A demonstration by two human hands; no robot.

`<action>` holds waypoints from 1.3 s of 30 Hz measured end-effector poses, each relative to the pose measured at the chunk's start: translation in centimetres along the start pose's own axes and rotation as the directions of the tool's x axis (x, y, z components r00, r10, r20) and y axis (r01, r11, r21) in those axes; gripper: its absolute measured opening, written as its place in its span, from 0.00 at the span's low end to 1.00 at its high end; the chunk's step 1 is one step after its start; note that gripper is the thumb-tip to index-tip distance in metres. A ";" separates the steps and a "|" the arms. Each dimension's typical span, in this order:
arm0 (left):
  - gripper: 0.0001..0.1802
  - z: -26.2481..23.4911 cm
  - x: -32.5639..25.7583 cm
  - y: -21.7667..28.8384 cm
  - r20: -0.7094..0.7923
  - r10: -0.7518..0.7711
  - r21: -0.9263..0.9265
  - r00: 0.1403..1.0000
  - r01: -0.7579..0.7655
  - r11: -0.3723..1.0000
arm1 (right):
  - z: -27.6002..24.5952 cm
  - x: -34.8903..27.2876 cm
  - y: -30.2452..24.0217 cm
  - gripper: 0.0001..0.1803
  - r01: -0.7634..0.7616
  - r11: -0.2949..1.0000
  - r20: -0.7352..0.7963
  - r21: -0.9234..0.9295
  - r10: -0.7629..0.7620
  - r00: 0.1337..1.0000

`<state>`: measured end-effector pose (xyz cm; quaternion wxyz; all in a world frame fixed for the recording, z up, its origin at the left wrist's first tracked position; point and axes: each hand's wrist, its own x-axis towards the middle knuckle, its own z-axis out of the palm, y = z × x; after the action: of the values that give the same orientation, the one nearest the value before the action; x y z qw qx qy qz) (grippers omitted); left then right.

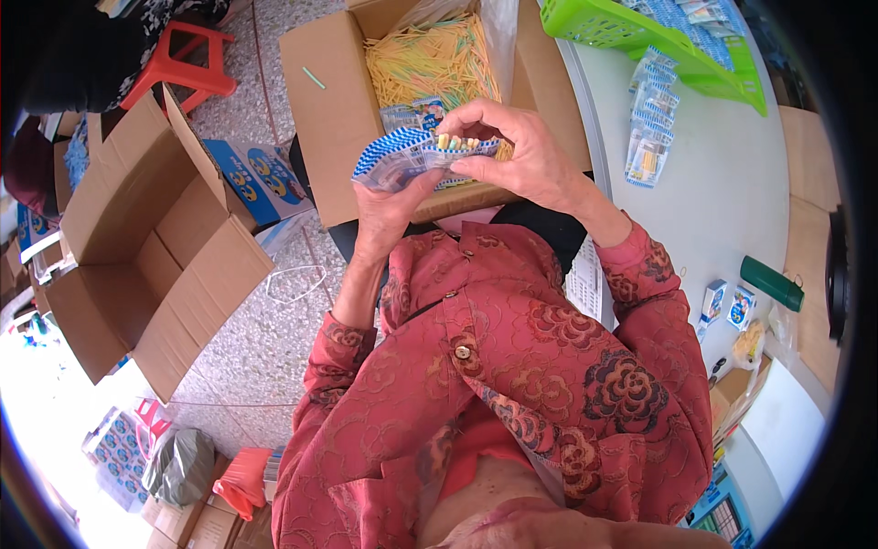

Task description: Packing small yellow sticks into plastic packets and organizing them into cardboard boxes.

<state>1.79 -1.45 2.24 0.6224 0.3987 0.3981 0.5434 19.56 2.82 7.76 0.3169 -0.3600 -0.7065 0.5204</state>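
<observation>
The left hand (pixel 389 212) and right hand (pixel 541 163) clamp a blue-and-white packet (pixel 395 165), its long axis running left to right. Stick ends (pixel 455 144) show toward its right side.

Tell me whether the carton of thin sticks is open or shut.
Open: the carton has its flaps spread outward, and yellow sticks show inside.

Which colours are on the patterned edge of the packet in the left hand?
The packet edge is blue and white; it shows best in the head view.
</observation>
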 end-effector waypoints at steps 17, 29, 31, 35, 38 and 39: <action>0.18 0.1 -0.4 0.1 -0.012 0.001 -0.034 1.000 -0.002 0.999 | 0.0 0.0 0.9 0.23 0.354 0.827 -0.003 -0.436 -0.394 0.919; 0.17 -0.3 0.0 0.1 -0.056 0.007 -0.029 0.998 -0.009 1.000 | -0.4 0.4 1.5 0.10 -0.044 0.998 -0.075 -0.038 0.041 0.996; 0.18 -0.2 0.1 0.3 -0.033 0.016 0.001 0.999 -0.016 1.000 | -0.3 0.5 1.7 0.09 -0.022 0.998 -0.088 -0.053 0.017 0.996; 0.19 0.0 0.1 0.1 -0.002 -0.007 0.041 1.000 0.007 0.999 | -0.2 0.7 1.6 0.09 0.154 0.976 -0.069 -0.154 -0.166 0.984; 0.17 0.0 -0.1 0.0 0.001 -0.006 0.100 1.000 0.006 0.995 | 0.0 0.8 1.4 0.10 0.216 0.963 -0.055 -0.161 -0.227 0.972; 0.17 0.2 -0.2 0.0 0.001 -0.008 0.100 1.000 0.007 0.995 | 0.1 0.8 1.3 0.11 0.216 0.969 -0.063 -0.122 -0.225 0.972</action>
<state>1.95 -1.65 2.29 0.6040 0.4283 0.4257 0.5202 19.32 3.67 6.56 0.3783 -0.3163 -0.7582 0.4267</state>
